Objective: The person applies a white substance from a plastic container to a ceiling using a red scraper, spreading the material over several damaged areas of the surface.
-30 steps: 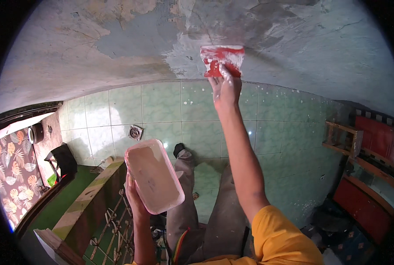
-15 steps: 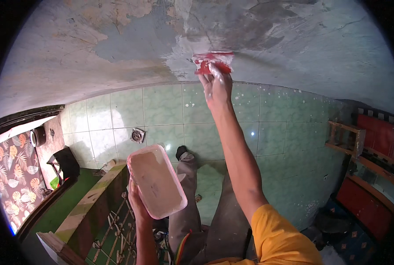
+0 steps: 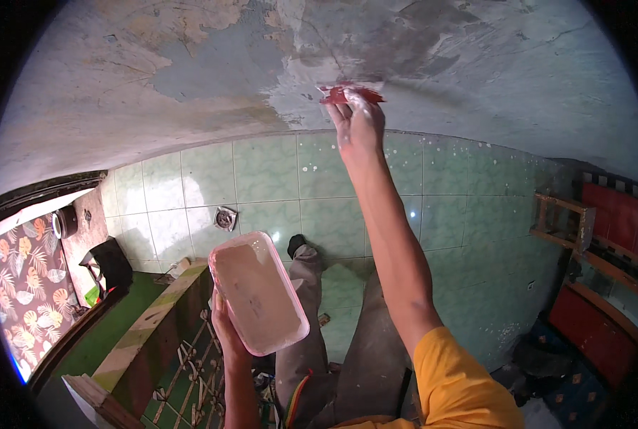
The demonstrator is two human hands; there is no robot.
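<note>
Head view: grey wall (image 3: 219, 68); pink-rimmed tub (image 3: 284, 342) w/ pale paste (image 3: 251, 293), L hand (image 3: 227, 329) gripping left edge, face-up prob. so nothing spills; red scraper (image 3: 337, 94), R hand (image 3: 362, 129) pinching it nr wall's btm edge, prob. for better control.

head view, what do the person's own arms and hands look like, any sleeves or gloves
The right arm has a short yellow-orange sleeve and is bare below it. The right hand is ungloved, with whitish smears on the thumb. The left forearm is bare, with no sleeve showing; the left hand, partly hidden, shows no glove.
</note>
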